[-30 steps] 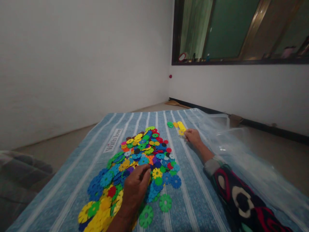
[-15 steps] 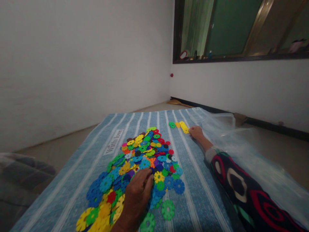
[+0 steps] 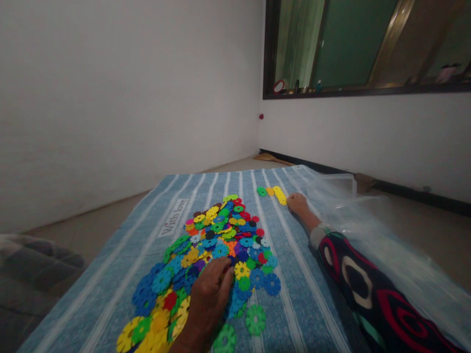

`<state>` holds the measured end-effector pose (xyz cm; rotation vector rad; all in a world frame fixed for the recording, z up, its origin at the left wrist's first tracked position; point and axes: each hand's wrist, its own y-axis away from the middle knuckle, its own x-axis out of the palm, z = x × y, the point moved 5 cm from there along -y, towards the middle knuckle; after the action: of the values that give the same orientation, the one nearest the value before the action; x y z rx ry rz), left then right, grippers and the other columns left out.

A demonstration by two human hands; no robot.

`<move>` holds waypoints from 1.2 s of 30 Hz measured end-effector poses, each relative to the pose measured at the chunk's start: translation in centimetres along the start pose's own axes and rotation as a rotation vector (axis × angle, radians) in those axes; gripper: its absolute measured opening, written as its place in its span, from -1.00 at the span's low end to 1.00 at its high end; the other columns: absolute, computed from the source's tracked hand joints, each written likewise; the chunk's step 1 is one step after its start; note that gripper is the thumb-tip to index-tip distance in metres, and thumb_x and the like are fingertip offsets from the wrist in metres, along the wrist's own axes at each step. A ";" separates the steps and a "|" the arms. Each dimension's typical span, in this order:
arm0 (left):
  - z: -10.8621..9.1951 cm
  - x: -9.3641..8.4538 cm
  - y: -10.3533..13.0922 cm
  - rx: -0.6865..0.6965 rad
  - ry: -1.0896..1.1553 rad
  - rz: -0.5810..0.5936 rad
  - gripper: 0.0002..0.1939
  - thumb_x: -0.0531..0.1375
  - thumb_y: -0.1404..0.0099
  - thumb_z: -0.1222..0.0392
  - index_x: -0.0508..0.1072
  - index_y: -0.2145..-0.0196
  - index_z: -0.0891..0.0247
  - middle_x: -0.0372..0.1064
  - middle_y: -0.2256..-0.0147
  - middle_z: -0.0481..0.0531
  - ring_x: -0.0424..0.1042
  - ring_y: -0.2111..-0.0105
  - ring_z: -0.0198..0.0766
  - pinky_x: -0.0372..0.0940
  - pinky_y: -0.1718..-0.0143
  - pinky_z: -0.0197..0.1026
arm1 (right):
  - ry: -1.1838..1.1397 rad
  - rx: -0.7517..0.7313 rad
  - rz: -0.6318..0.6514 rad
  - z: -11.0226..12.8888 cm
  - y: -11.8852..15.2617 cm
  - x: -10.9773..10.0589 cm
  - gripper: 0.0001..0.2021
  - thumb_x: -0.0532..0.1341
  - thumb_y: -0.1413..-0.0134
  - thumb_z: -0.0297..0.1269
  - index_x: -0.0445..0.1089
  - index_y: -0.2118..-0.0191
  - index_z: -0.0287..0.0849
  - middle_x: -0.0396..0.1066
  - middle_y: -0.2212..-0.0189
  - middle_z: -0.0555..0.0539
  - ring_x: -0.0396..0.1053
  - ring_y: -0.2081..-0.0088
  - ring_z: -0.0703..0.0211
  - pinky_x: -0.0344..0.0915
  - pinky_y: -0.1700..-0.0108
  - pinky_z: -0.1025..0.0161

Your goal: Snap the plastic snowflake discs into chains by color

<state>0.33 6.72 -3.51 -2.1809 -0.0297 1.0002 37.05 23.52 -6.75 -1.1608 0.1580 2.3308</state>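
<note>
A heap of colourful notched plastic discs [image 3: 221, 250] lies spread over the striped blue cloth. On its near part rests my left hand [image 3: 211, 289], fingers bent together and thumb close to them; whatever may be under the fingertips is hidden. Farther off, to the right of the heap, my right hand [image 3: 299, 203] is closed beside a short row of yellow discs [image 3: 280, 195], its fingertips close to the nearest one. I cannot make out whether anything is in its fingers. An orange disc [image 3: 270, 191] and a green disc [image 3: 261, 191] lie left of the yellow ones.
The striped cloth [image 3: 125, 274] bears a "With love" label [image 3: 174, 217] on the left. Clear plastic containers [image 3: 368, 208] stand along the right edge. Grey fabric [image 3: 37, 264] is at the far left, and a broom [image 3: 270, 157] lies on the floor near the wall.
</note>
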 end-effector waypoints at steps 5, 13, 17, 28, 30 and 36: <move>-0.1 0.1 0.1 0.035 -0.037 0.009 -0.76 0.09 -0.29 0.11 0.52 0.28 0.23 0.57 0.29 0.08 0.56 0.28 -0.17 0.46 0.19 -0.17 | 0.131 -0.051 -0.025 1.3 1.1 0.1 -0.49 0.30 0.08 -0.06 0.41 0.02 -0.24 0.49 0.10 -0.23 0.43 0.05 -0.04 0.28 0.16 0.26; -0.4 0.0 -0.1 0.077 -0.070 0.009 -0.79 0.08 -0.31 0.12 0.49 0.29 0.23 0.56 0.30 0.07 0.56 0.29 -0.18 0.46 0.20 -0.19 | 0.248 -0.034 -0.030 2.0 2.3 0.4 -0.44 0.28 -0.01 -0.08 0.26 -0.11 -0.18 0.46 0.05 -0.24 0.42 0.02 -0.10 0.31 0.15 0.18; -0.5 0.0 -0.1 0.063 -0.066 0.026 -0.79 0.08 -0.31 0.13 0.48 0.31 0.22 0.56 0.31 0.06 0.56 0.29 -0.18 0.46 0.21 -0.19 | 0.251 -0.028 -0.019 1.9 2.2 0.4 -0.47 0.25 -0.06 -0.09 0.24 -0.12 -0.17 0.45 0.04 -0.24 0.42 0.01 -0.09 0.32 0.15 0.18; -0.3 0.5 0.3 0.131 -0.091 0.001 -0.83 0.10 -0.31 0.17 0.47 0.27 0.24 0.55 0.29 0.07 0.55 0.27 -0.19 0.46 0.20 -0.20 | 0.249 -0.062 -0.052 1.7 2.9 0.5 -0.49 0.20 -0.12 -0.12 0.22 -0.16 -0.16 0.48 0.09 -0.22 0.44 0.04 -0.07 0.29 0.15 0.19; -0.4 0.6 0.3 0.137 -0.093 0.015 -0.84 0.10 -0.31 0.18 0.47 0.26 0.24 0.55 0.27 0.08 0.55 0.25 -0.18 0.45 0.18 -0.19 | 0.244 -0.068 -0.052 1.5 3.5 0.4 -0.50 0.20 -0.12 -0.13 0.22 -0.16 -0.17 0.48 0.09 -0.21 0.44 0.05 -0.05 0.29 0.15 0.20; -0.8 1.2 0.4 0.144 -0.157 0.035 -0.81 0.08 -0.30 0.19 0.47 0.25 0.23 0.52 0.23 0.12 0.51 0.20 -0.15 0.45 0.15 -0.13 | 0.172 -0.119 -0.067 0.8 5.6 0.3 -0.53 0.15 -0.11 -0.30 0.22 -0.16 -0.18 0.49 0.12 -0.12 0.43 0.08 0.05 0.26 0.14 0.26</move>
<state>1.55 6.27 -4.19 -1.9755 0.0073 1.1561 33.52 19.07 -7.18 -1.4034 0.0410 2.2066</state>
